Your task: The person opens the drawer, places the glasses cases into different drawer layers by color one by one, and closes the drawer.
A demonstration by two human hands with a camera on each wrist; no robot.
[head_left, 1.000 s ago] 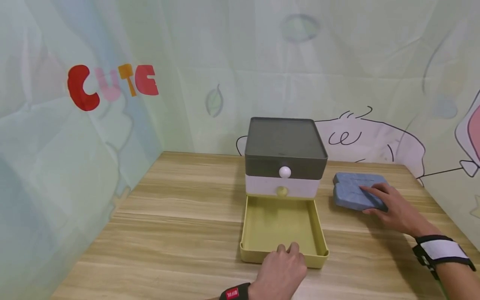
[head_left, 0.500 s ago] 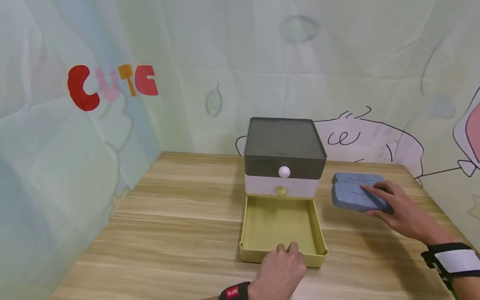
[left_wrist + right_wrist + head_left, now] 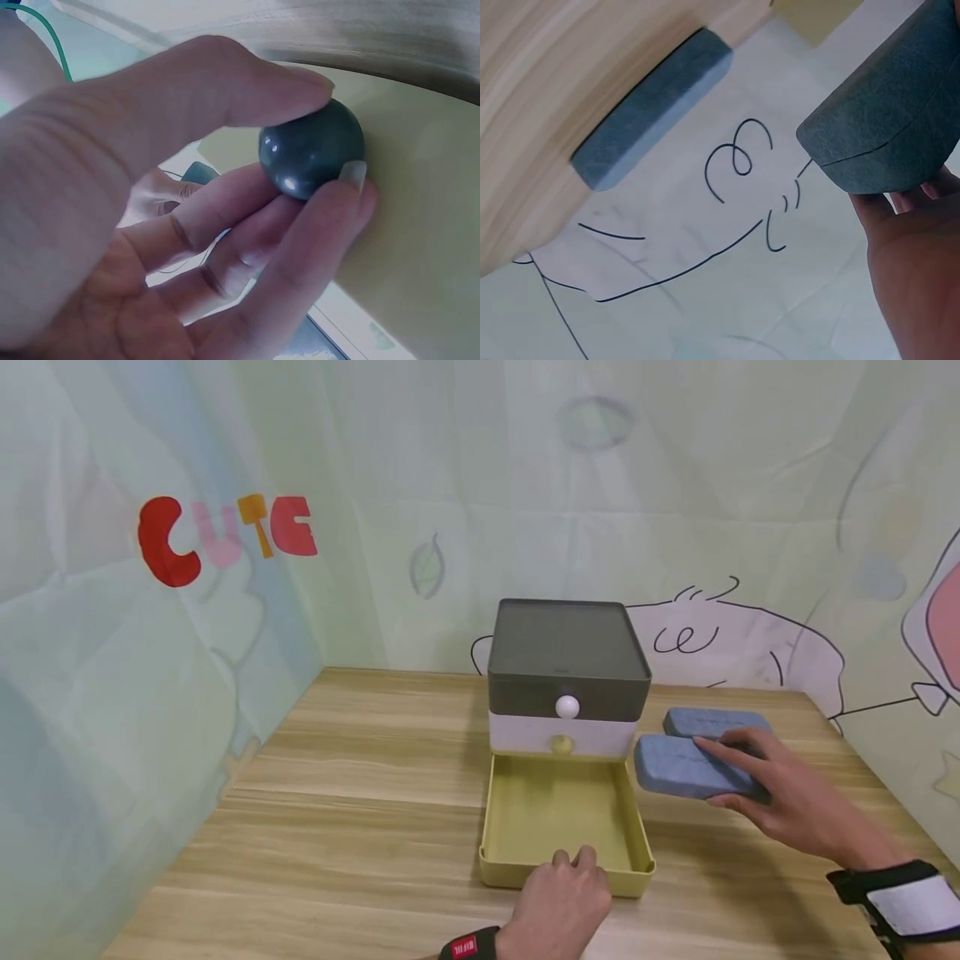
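Observation:
My left hand [image 3: 564, 900] is at the front of a pulled-out yellow drawer [image 3: 555, 806]. In the left wrist view its thumb and fingers pinch a round, shiny dark knob [image 3: 309, 151] on the drawer's front. Nothing lies inside the drawer. To its right, my right hand [image 3: 787, 802] grips a blue glasses case [image 3: 678, 768], thumb below and fingers on top, tilted slightly. The right wrist view shows the held case's curved, seamed end [image 3: 892, 112]. Behind it, a second blue case [image 3: 712, 722] lies on the table.
The drawer belongs to a small cabinet with a dark grey top drawer [image 3: 566, 697] and a white middle drawer [image 3: 517, 732], each with a round knob. A wooden table [image 3: 360, 793] bears everything. Printed cloth [image 3: 390, 485] hangs behind and at both sides.
The right hand has lifted one blue glasses case and moved it leftward and toward me, away from the second case, beside the drawer. The left hand stays at the drawer's front.

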